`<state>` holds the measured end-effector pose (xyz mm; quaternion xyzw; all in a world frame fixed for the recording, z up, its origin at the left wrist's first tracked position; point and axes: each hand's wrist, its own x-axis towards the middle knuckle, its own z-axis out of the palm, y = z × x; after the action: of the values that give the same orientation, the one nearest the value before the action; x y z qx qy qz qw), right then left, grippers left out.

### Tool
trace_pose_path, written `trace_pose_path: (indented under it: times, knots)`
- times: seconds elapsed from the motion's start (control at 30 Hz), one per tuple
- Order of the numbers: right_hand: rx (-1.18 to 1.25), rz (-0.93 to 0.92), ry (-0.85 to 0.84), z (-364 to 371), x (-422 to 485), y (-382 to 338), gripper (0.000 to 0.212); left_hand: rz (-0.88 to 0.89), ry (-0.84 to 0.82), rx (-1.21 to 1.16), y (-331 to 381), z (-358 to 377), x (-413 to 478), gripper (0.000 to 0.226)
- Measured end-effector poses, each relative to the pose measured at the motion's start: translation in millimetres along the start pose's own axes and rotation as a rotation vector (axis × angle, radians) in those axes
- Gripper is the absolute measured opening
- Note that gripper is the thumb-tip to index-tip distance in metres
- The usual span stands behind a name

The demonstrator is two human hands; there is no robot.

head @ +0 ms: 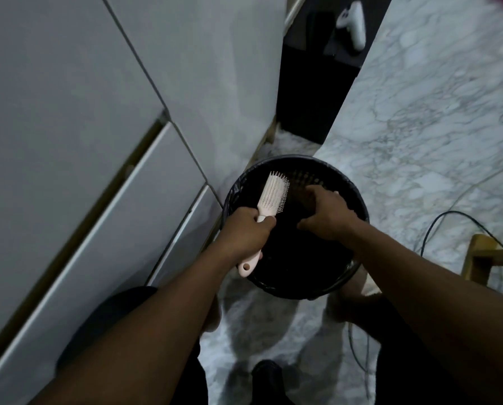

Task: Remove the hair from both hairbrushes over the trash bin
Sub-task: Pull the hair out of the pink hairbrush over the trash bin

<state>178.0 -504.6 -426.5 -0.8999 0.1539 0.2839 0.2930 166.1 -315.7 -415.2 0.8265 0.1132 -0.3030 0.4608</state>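
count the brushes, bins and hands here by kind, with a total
hairbrush: 1, pale pink, held by the left hand
trash bin: 1, black
hands: 2, left hand and right hand, over the bin
total: 4

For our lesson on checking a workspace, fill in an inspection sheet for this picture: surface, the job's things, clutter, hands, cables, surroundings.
Surface: marbled floor, no table in view.
Job's things: pale pink hairbrush held over the black lined trash bin, bristles facing right; a second brush is not clearly seen.
Clutter: white handheld device at the top, on a dark surface; what it is cannot be told.
Hands: left hand closed around the brush handle; right hand over the bin, fingers curled, contents hidden.
Cables: dark cable and a pale cable on the floor at right.
Surroundings: white cabinet fronts at left; wooden furniture piece at right.
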Motion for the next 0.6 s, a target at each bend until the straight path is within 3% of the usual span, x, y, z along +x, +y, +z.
trace_pose_path:
  times: [0.17, 0.33, 0.43, 0.6]
  knots:
    - [-0.082, -0.131, -0.028, -76, -55, -55, 0.041, 0.166, 0.143, 0.134, 68, -35, -60, 0.028]
    - [-0.113, -0.314, 0.127, -155, -133, -110, 0.025, 0.315, 0.243, 0.111, 141, -81, -141, 0.034]
    - [-0.076, -0.406, 0.233, -194, -196, -144, 0.026, 0.376, 0.286, 0.03, 175, -111, -196, 0.037]
    - [-0.041, -0.58, 0.334, -230, -297, -195, 0.021, 0.491, 0.507, 0.121, 210, -156, -290, 0.036]
